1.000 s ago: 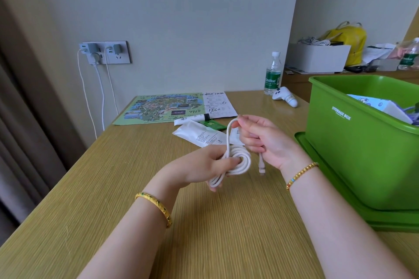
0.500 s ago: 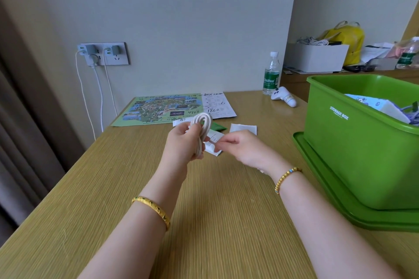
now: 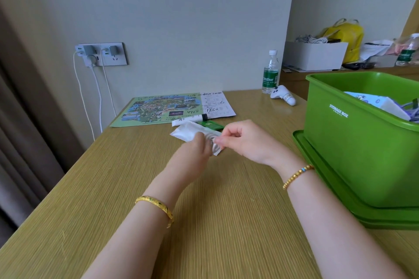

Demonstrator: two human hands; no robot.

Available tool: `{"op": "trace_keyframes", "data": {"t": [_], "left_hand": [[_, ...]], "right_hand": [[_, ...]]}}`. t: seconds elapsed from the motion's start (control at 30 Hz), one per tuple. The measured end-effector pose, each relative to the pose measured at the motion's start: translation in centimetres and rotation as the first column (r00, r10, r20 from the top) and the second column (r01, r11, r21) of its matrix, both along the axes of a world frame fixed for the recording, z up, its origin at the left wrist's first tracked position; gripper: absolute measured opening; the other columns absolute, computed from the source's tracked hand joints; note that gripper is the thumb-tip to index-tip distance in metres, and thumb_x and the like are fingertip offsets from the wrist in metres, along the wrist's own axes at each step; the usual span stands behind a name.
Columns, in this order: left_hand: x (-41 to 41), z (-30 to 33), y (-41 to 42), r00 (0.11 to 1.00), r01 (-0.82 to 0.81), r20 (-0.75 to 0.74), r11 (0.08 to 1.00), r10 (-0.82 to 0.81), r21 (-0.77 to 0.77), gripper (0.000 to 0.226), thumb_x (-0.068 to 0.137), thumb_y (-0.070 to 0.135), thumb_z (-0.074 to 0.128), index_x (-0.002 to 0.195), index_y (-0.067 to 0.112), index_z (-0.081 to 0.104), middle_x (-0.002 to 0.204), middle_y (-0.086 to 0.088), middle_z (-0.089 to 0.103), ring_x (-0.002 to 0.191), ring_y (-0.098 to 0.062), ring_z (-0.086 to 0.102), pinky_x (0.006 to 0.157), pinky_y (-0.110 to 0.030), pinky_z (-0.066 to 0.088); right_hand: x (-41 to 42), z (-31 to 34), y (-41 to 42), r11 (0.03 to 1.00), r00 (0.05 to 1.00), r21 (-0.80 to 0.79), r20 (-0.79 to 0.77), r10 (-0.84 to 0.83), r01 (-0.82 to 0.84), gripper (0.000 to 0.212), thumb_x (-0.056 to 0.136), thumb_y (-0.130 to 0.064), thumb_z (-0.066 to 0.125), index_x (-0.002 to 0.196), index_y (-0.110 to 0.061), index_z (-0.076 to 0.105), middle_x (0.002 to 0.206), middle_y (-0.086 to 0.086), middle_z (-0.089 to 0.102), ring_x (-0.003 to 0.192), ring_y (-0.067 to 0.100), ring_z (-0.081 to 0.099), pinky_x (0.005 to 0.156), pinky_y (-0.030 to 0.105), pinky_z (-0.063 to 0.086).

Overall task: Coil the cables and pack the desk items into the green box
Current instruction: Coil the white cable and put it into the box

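A coiled white cable [image 3: 213, 142] sits between my two hands above the wooden desk [image 3: 113, 188], blurred by motion. My left hand [image 3: 195, 149] grips the coil from the left. My right hand [image 3: 240, 140] pinches it from the right with thumb and forefinger. The green storage box [image 3: 353, 142] stands on its lid at the right, with papers and other items inside. Behind my hands lie a white packet [image 3: 183, 131], a white tube [image 3: 190, 119], a small green sachet [image 3: 210, 125] and a printed map sheet [image 3: 158, 108].
A water bottle [image 3: 270, 72] and a white controller [image 3: 283, 95] stand at the back of the desk. Chargers with white cables hang from the wall socket [image 3: 102, 54]. A white box [image 3: 315, 54] and yellow bag [image 3: 347, 34] sit on the far counter.
The hands moved forward and lower, over the white packet. The coil, upright in my left hand half a second ago, is now held between both hands.
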State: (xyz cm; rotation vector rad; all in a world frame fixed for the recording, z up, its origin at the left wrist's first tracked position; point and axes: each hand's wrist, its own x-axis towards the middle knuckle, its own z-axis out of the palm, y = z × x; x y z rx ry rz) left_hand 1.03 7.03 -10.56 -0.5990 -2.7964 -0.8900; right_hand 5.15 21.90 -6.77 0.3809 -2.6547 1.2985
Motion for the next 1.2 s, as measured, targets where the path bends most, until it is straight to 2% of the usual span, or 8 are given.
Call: {"op": "trace_keyframes", "data": {"t": [0.13,0.23,0.3,0.43,0.57,0.7,0.8,1.2], "left_hand": [[1.3,0.5,0.7,0.932,0.303,0.201,0.953,-0.302,0.025,0.024,0.09,0.021,0.043,0.109,0.008,0.039,0.079,0.003,0.046,0.07,-0.016,0.043,0.065,-0.034,0.038],[2.3,0.5,1.2,0.899,0.429,0.134,0.9,-0.418,-0.072,0.036,0.086,0.03,0.058,0.117,0.018,0.044,0.092,0.007,0.054,0.081,-0.01,0.051,0.076,-0.026,0.041],[2.8,0.6,1.5,0.878,0.468,0.102,0.883,-0.468,0.031,0.028,0.084,0.035,0.064,0.106,0.023,0.052,0.091,0.008,0.059,0.08,-0.006,0.054,0.074,-0.022,0.042],[3.0,1.6,1.5,0.878,0.408,0.062,0.81,-0.475,0.421,0.021,0.083,0.032,0.066,0.096,0.023,0.053,0.068,0.017,0.057,0.058,0.002,0.049,0.059,-0.014,0.038],[3.2,2.1,1.8,0.911,0.268,0.049,0.677,-0.41,0.686,0.035,0.084,0.03,0.064,0.112,0.033,0.043,0.055,0.012,0.057,0.048,-0.007,0.047,0.049,-0.02,0.041],[2.5,2.2,1.4,0.963,0.083,0.103,0.636,-0.251,0.767,0.029,0.093,0.04,0.049,0.09,0.014,0.06,0.057,0.008,0.052,0.052,-0.012,0.045,0.05,-0.023,0.038],[1.9,2.0,0.7,0.947,-0.002,0.215,0.666,-0.239,0.746,0.024,0.094,0.034,0.048,0.079,0.02,0.061,0.062,0.005,0.051,0.059,-0.014,0.045,0.056,-0.027,0.034],[2.5,2.2,1.2,0.964,0.03,0.131,0.58,-0.233,0.814,0.026,0.094,0.027,0.047,0.07,0.027,0.057,0.049,0.015,0.049,0.048,-0.003,0.047,0.047,-0.022,0.035]], "right_hand": [[-0.1,0.4,0.8,0.994,0.999,-0.105,-0.016,-0.032,0.03,0.027,0.083,-0.032,0.066,0.06,-0.018,0.06,0.054,-0.007,0.051,0.051,0.005,0.041,0.055,0.023,0.034],[-0.3,0.1,0.8,0.996,1.0,-0.087,0.003,-0.029,0.03,0.03,0.08,-0.036,0.068,0.061,-0.013,0.064,0.065,0.008,0.057,0.062,0.014,0.045,0.063,0.028,0.037],[-0.5,-0.1,0.8,0.991,0.997,-0.108,-0.015,-0.079,0.077,0.03,0.079,-0.037,0.068,0.057,-0.017,0.062,0.061,0.007,0.053,0.058,0.014,0.043,0.057,0.023,0.035],[-1.0,-0.1,1.9,0.907,0.993,-0.406,0.016,-0.114,0.11,0.024,0.081,-0.03,0.067,0.059,-0.02,0.064,0.054,-0.011,0.06,0.052,0.001,0.052,0.055,0.014,0.041],[-1.4,-0.7,1.9,0.917,0.994,-0.387,0.083,-0.074,0.1,0.013,0.087,-0.012,0.058,0.079,-0.005,0.066,0.07,0.006,0.056,0.063,0.013,0.047,0.064,0.024,0.038],[-1.4,-1.3,0.7,0.972,0.996,-0.23,0.088,-0.022,0.042,0.019,0.091,-0.022,0.054,0.082,-0.01,0.064,0.055,-0.009,0.047,0.05,0.003,0.041,0.053,0.014,0.037],[-1.4,-1.6,0.4,0.983,0.994,-0.184,0.108,0.02,0.0,0.015,0.092,-0.021,0.054,0.083,-0.018,0.065,0.06,-0.007,0.053,0.057,0.005,0.048,0.057,0.011,0.041],[-2.5,-3.0,0.7,0.975,0.99,-0.186,0.088,-0.109,0.124,0.026,0.095,-0.023,0.047,0.074,-0.022,0.063,0.058,-0.012,0.051,0.041,-0.001,0.039,0.049,0.017,0.035]]}}
